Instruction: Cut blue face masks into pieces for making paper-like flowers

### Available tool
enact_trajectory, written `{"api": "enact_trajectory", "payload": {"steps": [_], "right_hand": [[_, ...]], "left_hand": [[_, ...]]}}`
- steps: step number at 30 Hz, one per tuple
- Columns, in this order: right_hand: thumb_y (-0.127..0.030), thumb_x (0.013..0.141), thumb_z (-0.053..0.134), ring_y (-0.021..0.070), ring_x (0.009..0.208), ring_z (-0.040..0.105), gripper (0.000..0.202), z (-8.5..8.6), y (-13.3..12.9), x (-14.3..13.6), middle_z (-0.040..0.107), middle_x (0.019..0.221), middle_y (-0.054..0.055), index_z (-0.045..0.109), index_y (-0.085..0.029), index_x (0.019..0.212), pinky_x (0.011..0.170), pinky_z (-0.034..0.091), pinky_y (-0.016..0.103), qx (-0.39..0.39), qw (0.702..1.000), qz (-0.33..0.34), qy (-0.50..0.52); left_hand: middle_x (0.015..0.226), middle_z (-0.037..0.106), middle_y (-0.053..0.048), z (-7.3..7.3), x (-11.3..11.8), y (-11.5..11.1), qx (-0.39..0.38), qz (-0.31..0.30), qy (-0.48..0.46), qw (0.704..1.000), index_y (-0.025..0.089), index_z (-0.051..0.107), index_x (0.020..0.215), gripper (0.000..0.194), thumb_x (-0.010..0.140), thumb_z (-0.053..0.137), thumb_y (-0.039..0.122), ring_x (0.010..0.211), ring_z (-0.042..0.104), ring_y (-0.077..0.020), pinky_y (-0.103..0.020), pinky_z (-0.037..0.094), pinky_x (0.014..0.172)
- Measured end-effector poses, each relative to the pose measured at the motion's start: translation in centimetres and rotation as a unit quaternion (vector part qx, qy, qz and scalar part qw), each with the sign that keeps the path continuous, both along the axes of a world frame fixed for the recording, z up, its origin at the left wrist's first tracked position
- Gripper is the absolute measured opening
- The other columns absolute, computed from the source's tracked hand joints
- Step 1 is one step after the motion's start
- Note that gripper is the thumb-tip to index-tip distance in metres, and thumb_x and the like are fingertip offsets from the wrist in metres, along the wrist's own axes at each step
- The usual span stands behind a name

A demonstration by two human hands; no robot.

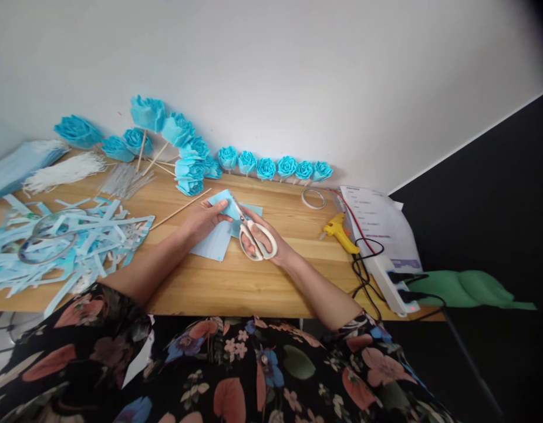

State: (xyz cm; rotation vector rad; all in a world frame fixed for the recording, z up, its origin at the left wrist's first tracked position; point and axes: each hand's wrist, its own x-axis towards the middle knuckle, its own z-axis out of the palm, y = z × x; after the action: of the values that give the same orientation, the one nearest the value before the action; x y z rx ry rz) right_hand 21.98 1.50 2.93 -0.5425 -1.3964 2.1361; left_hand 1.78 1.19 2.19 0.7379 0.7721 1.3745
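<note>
My left hand [203,222] pinches a small light-blue fabric piece [222,202] between thumb and fingers above the wooden table. My right hand [273,238] has its fingers through the handles of white-handled scissors [259,241]. The scissor blades lie along the right edge of the held piece; I cannot tell if they are cutting it. Beneath my hands lie a pale-blue sheet [213,244] and a brighter blue piece [255,210]. A thin wooden stick [181,210] lies just left of my left hand.
Blue fabric roses [266,168] stand along the wall, several on sticks. Cut strips [77,241] with tape rolls cover the left side, near white cords [68,170] and stacked blue masks [24,164]. At right are a yellow glue gun [340,232], cables, a power strip [392,288] and papers [381,223].
</note>
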Motion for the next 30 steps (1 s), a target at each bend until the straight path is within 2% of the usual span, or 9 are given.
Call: {"api": "enact_trajectory", "payload": {"steps": [5,11,16,25,30], "right_hand": [[-0.067,0.09,0.054,0.0116,0.058,0.054,0.082,-0.3,0.2,0.1,0.058,0.07,-0.004,0.026,-0.024,0.153,0.056,0.049,0.025,0.041,0.998,0.053,0.001],[-0.062,0.097,0.044,0.0119,0.058,0.054,0.077,0.5,0.0,0.1,0.058,0.067,-0.005,0.018,-0.016,0.153,0.054,0.045,0.025,0.037,0.996,0.057,-0.056],[-0.061,0.097,0.044,0.0114,0.058,0.054,0.076,0.8,-0.1,0.2,0.058,0.066,-0.005,0.017,-0.018,0.153,0.055,0.046,0.025,0.027,0.995,0.071,-0.07],[-0.063,0.095,0.047,0.0125,0.059,0.055,0.08,0.8,0.0,0.3,0.058,0.067,-0.004,0.017,-0.018,0.154,0.053,0.045,0.025,0.037,0.995,0.066,-0.059],[-0.063,0.095,0.047,0.0125,0.059,0.055,0.079,0.8,0.1,0.4,0.058,0.067,-0.004,0.017,-0.019,0.154,0.055,0.046,0.025,0.036,0.995,0.062,-0.063]], "left_hand": [[0.078,0.076,-0.008,0.0,-0.1,0.0,0.017,0.006,0.019,1.0,0.011,0.076,0.08,0.028,0.069,0.088,0.034,0.065,0.069,-0.0161,-0.024,0.057,0.062],[0.072,0.073,-0.003,-0.1,-0.1,0.2,0.006,0.041,-0.016,0.999,0.012,0.073,0.074,0.026,0.067,0.089,0.03,0.063,0.068,-0.0144,-0.024,0.058,0.059],[0.073,0.074,-0.003,-0.2,-0.6,0.6,-0.014,0.073,-0.033,0.997,0.012,0.071,0.074,0.021,0.071,0.086,0.027,0.065,0.069,-0.0138,-0.021,0.057,0.057],[0.079,0.075,-0.008,-0.3,-0.5,0.3,-0.006,0.009,-0.003,1.0,0.01,0.074,0.079,0.027,0.073,0.084,0.034,0.067,0.069,-0.0159,-0.025,0.058,0.061],[0.076,0.075,-0.007,0.1,-0.3,0.2,-0.008,0.008,-0.005,1.0,0.01,0.074,0.077,0.027,0.073,0.085,0.034,0.065,0.068,-0.015,-0.024,0.059,0.061]]}}
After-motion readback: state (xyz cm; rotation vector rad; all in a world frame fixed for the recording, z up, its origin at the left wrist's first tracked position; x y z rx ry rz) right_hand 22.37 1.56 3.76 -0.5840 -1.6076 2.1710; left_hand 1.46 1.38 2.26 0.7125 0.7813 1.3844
